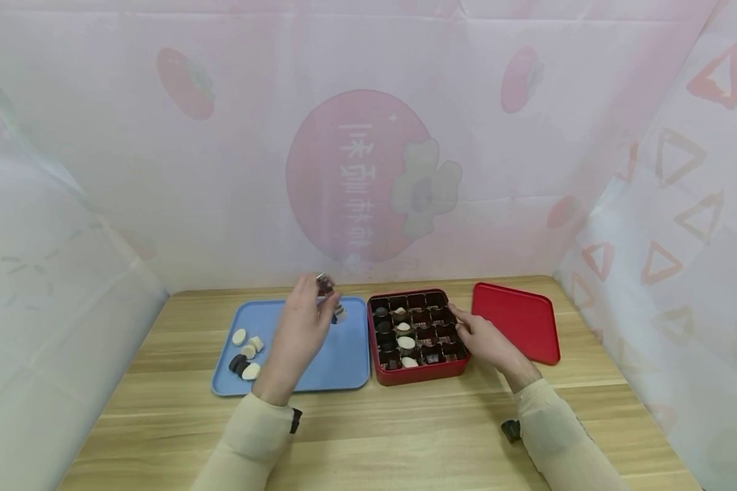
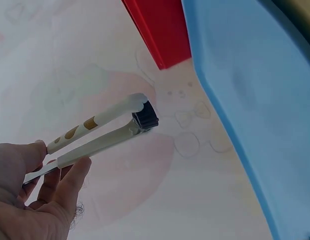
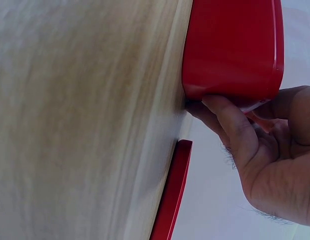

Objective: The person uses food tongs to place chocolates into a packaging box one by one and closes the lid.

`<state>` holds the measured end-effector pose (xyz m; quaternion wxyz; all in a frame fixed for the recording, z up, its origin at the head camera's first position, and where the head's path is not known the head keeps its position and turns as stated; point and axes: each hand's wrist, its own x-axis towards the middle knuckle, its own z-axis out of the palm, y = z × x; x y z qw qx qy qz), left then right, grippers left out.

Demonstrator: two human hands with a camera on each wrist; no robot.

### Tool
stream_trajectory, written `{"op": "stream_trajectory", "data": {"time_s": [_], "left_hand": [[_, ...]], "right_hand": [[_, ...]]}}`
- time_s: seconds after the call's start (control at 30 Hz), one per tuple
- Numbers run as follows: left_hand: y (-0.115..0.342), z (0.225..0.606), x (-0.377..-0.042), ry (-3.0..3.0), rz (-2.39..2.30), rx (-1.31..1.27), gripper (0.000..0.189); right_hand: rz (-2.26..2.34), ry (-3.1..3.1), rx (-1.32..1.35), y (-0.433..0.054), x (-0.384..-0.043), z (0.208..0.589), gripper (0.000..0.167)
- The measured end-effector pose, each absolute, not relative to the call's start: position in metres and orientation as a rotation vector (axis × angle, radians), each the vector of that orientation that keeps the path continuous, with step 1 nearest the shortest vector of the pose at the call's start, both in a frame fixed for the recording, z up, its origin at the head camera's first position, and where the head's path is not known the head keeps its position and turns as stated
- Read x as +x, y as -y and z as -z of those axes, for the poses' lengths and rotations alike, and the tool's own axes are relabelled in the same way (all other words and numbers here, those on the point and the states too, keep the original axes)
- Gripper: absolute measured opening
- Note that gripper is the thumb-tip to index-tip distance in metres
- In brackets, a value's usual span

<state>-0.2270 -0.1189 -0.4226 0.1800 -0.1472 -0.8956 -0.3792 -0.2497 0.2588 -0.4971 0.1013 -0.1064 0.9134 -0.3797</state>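
My left hand (image 1: 293, 334) is raised over the blue tray (image 1: 344, 368), pinching tongs (image 2: 100, 142) with pale arms, one spotted brown. Between the tong tips sits a ridged dark chocolate (image 2: 146, 116). On the tray's left part lie several white chocolates (image 1: 251, 372) and dark chocolates (image 1: 237, 363). To the right stands a red box (image 1: 420, 372) with a dark divided insert. Its left column holds dark pieces and the column beside it white-topped ones. My right hand (image 1: 491, 341) rests its fingers against the box's right side, one finger along the rim.
A red lid (image 1: 518, 324) lies on the wooden table (image 1: 368, 436), right of the box and behind my right hand. The tray and box stand side by side, close together. A printed pale cloth (image 1: 233, 204) rises behind the table's back edge and at both sides.
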Motion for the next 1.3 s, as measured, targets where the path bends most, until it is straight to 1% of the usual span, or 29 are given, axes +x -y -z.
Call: {"op": "stream_trajectory", "data": {"time_s": [0.47,0.67,0.83,1.0,1.3], "left_hand": [[0.063,0.423,-0.219,2.562,1.029,-0.541,0.029],[0.043,0.427,-0.218,2.559,0.994,-0.611,0.026],[0.028,0.429,-0.216,2.556,1.023,-0.644,0.029],[0.013,0.437,-0.218,2.568,1.039,-0.667,0.022],[-0.005,0.449,-0.219,2.586,1.128,-0.702,0.025]], "right_hand": [[1.109,-2.713,-0.333,-0.258,-0.25,0.498,0.062],[1.124,-2.709,-0.332,-0.258,-0.25,0.497,0.062],[1.126,-2.701,-0.314,-0.258,-0.25,0.497,0.062],[1.125,-2.7,-0.306,-0.258,-0.25,0.497,0.062],[1.119,-2.716,-0.334,-0.257,-0.25,0.497,0.062]]}}
